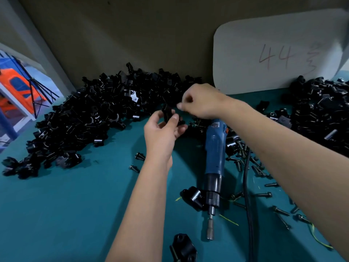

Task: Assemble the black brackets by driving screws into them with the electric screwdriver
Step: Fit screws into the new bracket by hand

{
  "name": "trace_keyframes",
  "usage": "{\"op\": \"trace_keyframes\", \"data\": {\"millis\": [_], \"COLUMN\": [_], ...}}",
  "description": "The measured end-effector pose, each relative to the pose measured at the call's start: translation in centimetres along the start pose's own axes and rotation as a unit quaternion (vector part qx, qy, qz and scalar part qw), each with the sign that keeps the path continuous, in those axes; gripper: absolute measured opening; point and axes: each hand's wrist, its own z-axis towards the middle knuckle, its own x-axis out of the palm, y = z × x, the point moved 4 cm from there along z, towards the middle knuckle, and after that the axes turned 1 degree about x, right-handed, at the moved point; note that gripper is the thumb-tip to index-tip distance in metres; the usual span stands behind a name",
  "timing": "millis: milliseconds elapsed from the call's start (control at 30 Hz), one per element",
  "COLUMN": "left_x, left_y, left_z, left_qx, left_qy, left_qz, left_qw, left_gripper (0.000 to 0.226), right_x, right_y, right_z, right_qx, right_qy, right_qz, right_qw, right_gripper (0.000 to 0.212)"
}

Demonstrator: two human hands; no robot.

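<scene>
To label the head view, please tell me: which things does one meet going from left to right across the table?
Big pile of black brackets → left hand holding a bracket → blue electric screwdriver → black cable → second bracket pile.

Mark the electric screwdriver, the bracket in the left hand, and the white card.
electric screwdriver (215,148), head view, on its blue body.
bracket (167,114), head view, on its black upper face.
white card (273,53), head view, on its written face.

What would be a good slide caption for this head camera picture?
Left hand holds a black bracket; the electric screwdriver lies unused on the table.
</scene>
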Motion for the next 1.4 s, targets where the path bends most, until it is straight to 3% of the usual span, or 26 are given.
{"op": "trace_keyframes", "data": {"millis": [67,100,167,233,367,500,633,700,800,867,1000,1067,1167,1267,1333,1400], "left_x": [-0.5,-0.8,-1.3,-1.6,-1.7,-1.5,-1.3,-1.2,-0.9,-0.5,0.1,0.3,-0.3,-1.7,-2.6,-3.0], "left_y": [0.6,0.8,1.3,1.4,1.1,1.1,1.1,1.3,1.5,1.7,1.1,0.9,0.8,0.8,0.9,0.9], "left_z": [-0.5,-0.8,-1.0,-1.3,-2.0,-2.7,-3.3,-3.5,-4.0,-4.3,-4.5,-4.2,-3.2,-2.2,-2.0,-2.0], "left_qx": [-0.013,-0.020,-0.050,-0.087,-0.119,-0.126,-0.136,-0.120,-0.081,-0.060,0.013,0.042,0.038,0.004,-0.019,-0.034], "left_qy": [-0.004,-0.001,0.007,0.026,0.072,0.089,0.101,0.092,0.072,0.075,0.109,0.100,0.016,-0.063,-0.098,-0.126], "left_qz": [0.009,0.020,0.008,-0.044,-0.097,-0.112,-0.150,-0.137,-0.144,-0.137,-0.003,0.024,-0.045,-0.119,-0.154,-0.188], "left_qw": [1.000,1.000,0.999,0.995,0.985,0.982,0.974,0.979,0.984,0.986,0.994,0.994,0.998,0.991,0.983,0.974], "left_gripper": [0.009,0.010,0.017,0.023,0.035,0.043,0.035,0.035,0.033,0.027,0.026,0.024,0.024,0.020,0.013,0.003], "right_x": [0.4,0.9,1.3,1.3,0.9,0.8,0.2,0.6,1.4,1.4,1.7,1.8,1.2,0.3,0.2,0.8], "right_y": [0.8,0.9,0.6,0.2,-0.3,-1.2,-2.1,-2.5,-3.0,-3.3,-4.4,-4.6,-4.6,-3.9,-3.0,-2.1], "right_z": [0.0,0.0,0.0,0.1,-0.2,-0.5,-3.0,-4.8,-7.9,-9.6,-11.1,-11.5,-11.0,-9.2,-7.6,-5.9], "right_qx": [0.028,0.044,0.059,0.046,0.019,0.008,0.011,0.033,0.035,0.032,0.049,0.049,0.038,0.047,0.057,0.063], "right_qy": [0.027,0.064,0.100,0.084,0.057,0.007,-0.122,-0.134,-0.095,-0.067,-0.056,-0.058,-0.089,-0.108,-0.098,-0.088], "right_qz": [-0.269,-0.328,-0.344,-0.327,-0.280,-0.156,0.070,0.277,0.560,0.643,0.699,0.695,0.655,0.553,0.438,0.337], "right_qw": [0.962,0.941,0.932,0.940,0.958,0.988,0.990,0.951,0.822,0.763,0.711,0.715,0.749,0.825,0.892,0.935], "right_gripper": [0.024,0.036,0.049,0.050,0.014,0.024,0.018,0.019,0.033,0.044,0.046,0.045,0.036,0.029,0.017,0.016]}}
